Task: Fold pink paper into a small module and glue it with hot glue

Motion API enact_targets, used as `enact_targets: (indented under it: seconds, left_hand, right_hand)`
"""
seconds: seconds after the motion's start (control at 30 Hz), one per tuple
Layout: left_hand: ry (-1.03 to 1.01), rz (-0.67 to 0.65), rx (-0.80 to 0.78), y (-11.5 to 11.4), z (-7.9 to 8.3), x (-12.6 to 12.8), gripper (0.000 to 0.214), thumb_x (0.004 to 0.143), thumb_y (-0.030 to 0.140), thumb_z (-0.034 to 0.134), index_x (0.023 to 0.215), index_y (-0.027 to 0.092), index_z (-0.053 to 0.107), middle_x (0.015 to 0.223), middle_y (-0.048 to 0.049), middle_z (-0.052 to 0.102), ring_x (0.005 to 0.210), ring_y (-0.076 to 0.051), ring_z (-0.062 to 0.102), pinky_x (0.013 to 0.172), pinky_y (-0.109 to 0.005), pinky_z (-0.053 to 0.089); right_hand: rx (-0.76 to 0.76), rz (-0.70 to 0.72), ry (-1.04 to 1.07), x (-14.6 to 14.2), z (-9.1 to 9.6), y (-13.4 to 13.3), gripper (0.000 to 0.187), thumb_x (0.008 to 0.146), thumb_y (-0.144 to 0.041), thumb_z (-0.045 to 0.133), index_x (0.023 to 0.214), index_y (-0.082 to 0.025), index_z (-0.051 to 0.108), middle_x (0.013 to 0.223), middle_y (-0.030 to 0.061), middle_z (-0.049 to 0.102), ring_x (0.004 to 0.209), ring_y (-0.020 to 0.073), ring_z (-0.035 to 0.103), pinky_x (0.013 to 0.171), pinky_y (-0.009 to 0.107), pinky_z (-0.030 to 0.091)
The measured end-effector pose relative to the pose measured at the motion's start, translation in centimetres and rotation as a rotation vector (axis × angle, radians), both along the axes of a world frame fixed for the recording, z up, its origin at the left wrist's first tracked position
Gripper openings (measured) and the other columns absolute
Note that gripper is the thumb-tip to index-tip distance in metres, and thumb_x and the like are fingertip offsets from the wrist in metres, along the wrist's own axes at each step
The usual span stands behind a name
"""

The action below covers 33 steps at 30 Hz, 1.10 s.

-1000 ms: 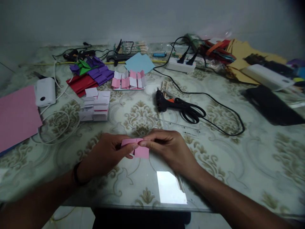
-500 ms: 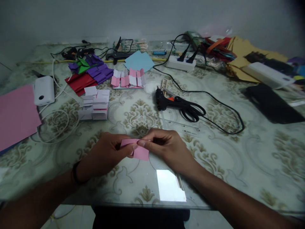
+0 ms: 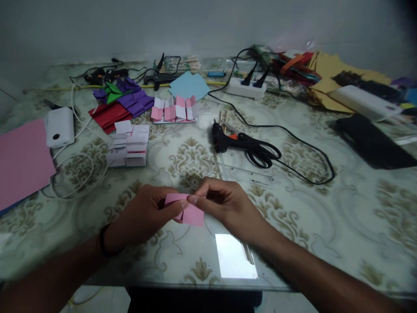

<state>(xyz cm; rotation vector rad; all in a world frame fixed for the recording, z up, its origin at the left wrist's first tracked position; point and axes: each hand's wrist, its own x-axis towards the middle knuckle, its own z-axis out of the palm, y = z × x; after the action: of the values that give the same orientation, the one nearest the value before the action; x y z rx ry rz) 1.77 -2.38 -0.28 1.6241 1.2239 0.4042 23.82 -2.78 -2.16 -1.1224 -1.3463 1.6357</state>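
Observation:
A small folded pink paper piece (image 3: 189, 211) is pinched between both hands just above the glass-topped table (image 3: 309, 217) near its front edge. My left hand (image 3: 143, 215) grips its left end with thumb and fingers closed. My right hand (image 3: 228, 204) pinches its top right edge, fingers curled. A dark band circles my left wrist.
A stack of white folded paper units (image 3: 128, 143) lies ahead left, pink-white units (image 3: 174, 109) further back, purple and red ones (image 3: 122, 102) beside them. A glue gun (image 3: 221, 134) and black scissors (image 3: 260, 152) with a cable lie ahead right. Pink sheets (image 3: 22, 158) and a white power bank (image 3: 59, 127) are left.
The hands and pink piece shifted slightly; the piece is tilted a little more, and the grip stays the same.

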Motion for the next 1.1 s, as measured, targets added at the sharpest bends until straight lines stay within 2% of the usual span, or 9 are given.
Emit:
enact_targets:
  seconds: [0.07, 0.2, 0.33, 0.5, 0.7, 0.83, 0.97, 1.03, 1.1]
  left_hand:
    - [-0.004, 0.002, -0.017, 0.07, 0.01, 0.06, 0.038, 0.097, 0.041, 0.062, 0.069, 0.016, 0.072, 0.056, 0.0030, 0.061, 0.051, -0.010, 0.047, 0.051, -0.022, 0.032]
    - [-0.031, 0.031, -0.105, 0.17, -0.08, 0.17, 0.037, 0.095, 0.044, 0.063, 0.079, 0.016, 0.081, 0.067, -0.0039, 0.079, 0.059, -0.016, 0.069, 0.056, -0.023, 0.047]
    - [-0.058, 0.072, -0.121, 0.09, -0.33, 0.10, 0.037, 0.095, 0.046, 0.065, 0.087, 0.016, 0.086, 0.070, -0.0054, 0.083, 0.066, -0.021, 0.079, 0.062, -0.026, 0.055]
    - [-0.103, 0.078, -0.152, -0.04, -0.42, 0.11, 0.036, 0.095, 0.044, 0.066, 0.089, 0.016, 0.086, 0.075, -0.0067, 0.085, 0.070, -0.023, 0.081, 0.063, -0.027, 0.056]
    - [-0.058, 0.037, -0.122, 0.09, 0.09, 0.33, 0.034, 0.094, 0.042, 0.062, 0.077, 0.018, 0.079, 0.065, -0.0026, 0.078, 0.059, -0.019, 0.071, 0.054, -0.025, 0.045]
    - [-0.065, 0.018, -0.063, 0.07, 0.13, 0.29, 0.035, 0.093, 0.039, 0.061, 0.066, 0.019, 0.070, 0.056, 0.0015, 0.063, 0.053, -0.014, 0.055, 0.054, -0.026, 0.039]
    - [-0.043, -0.019, -0.039, -0.05, -0.23, 0.20, 0.039, 0.092, 0.036, 0.062, 0.058, 0.020, 0.052, 0.053, 0.0047, 0.044, 0.052, -0.012, 0.036, 0.051, -0.028, 0.027]
    - [-0.016, -0.038, -0.029, -0.08, -0.35, 0.19, 0.039, 0.090, 0.034, 0.063, 0.058, 0.020, 0.047, 0.054, 0.0051, 0.042, 0.054, -0.012, 0.034, 0.052, -0.029, 0.025]
    - [0.012, -0.039, -0.029, -0.09, -0.32, 0.17, 0.036, 0.091, 0.033, 0.063, 0.060, 0.020, 0.050, 0.056, 0.0052, 0.044, 0.055, -0.012, 0.035, 0.053, -0.029, 0.026]
  right_hand:
    - [-0.015, 0.001, 0.003, -0.08, -0.07, 0.03, 0.038, 0.088, -0.052, 0.089, 0.075, -0.020, 0.073, 0.074, -0.0001, 0.068, 0.070, 0.0151, 0.056, 0.066, 0.029, 0.043]
    - [-0.030, -0.005, 0.011, -0.24, -0.34, 0.22, 0.041, 0.087, -0.055, 0.089, 0.075, -0.020, 0.070, 0.073, -0.0009, 0.066, 0.070, 0.0146, 0.055, 0.065, 0.029, 0.042]
    - [-0.091, 0.038, 0.006, -0.19, -0.48, 0.35, 0.043, 0.086, -0.057, 0.089, 0.077, -0.019, 0.070, 0.073, -0.0011, 0.065, 0.068, 0.0139, 0.053, 0.062, 0.027, 0.040]
    - [-0.120, 0.067, -0.004, -0.03, -0.35, 0.17, 0.047, 0.085, -0.060, 0.089, 0.074, -0.019, 0.069, 0.070, -0.0014, 0.061, 0.066, 0.0134, 0.049, 0.058, 0.027, 0.036]
    - [-0.125, 0.073, 0.083, 0.02, -0.35, 0.05, 0.043, 0.085, -0.054, 0.091, 0.075, -0.020, 0.067, 0.071, -0.0020, 0.062, 0.068, 0.0137, 0.052, 0.061, 0.027, 0.038]
    - [-0.099, 0.058, 0.105, 0.06, -0.44, 0.09, 0.038, 0.087, -0.051, 0.091, 0.079, -0.019, 0.070, 0.075, -0.0014, 0.065, 0.071, 0.0141, 0.053, 0.066, 0.027, 0.040]
    - [-0.074, 0.075, 0.118, 0.04, -0.41, 0.16, 0.039, 0.087, -0.050, 0.091, 0.077, -0.019, 0.068, 0.071, -0.0033, 0.059, 0.066, 0.0127, 0.048, 0.062, 0.027, 0.036]
    - [-0.073, 0.110, 0.112, 0.00, -0.45, 0.28, 0.040, 0.087, -0.050, 0.091, 0.076, -0.019, 0.067, 0.070, -0.0039, 0.058, 0.065, 0.0122, 0.046, 0.062, 0.027, 0.035]
    - [-0.064, 0.136, 0.089, -0.06, -0.52, 0.40, 0.042, 0.086, -0.052, 0.091, 0.077, -0.019, 0.068, 0.071, -0.0036, 0.058, 0.066, 0.0123, 0.047, 0.063, 0.027, 0.036]
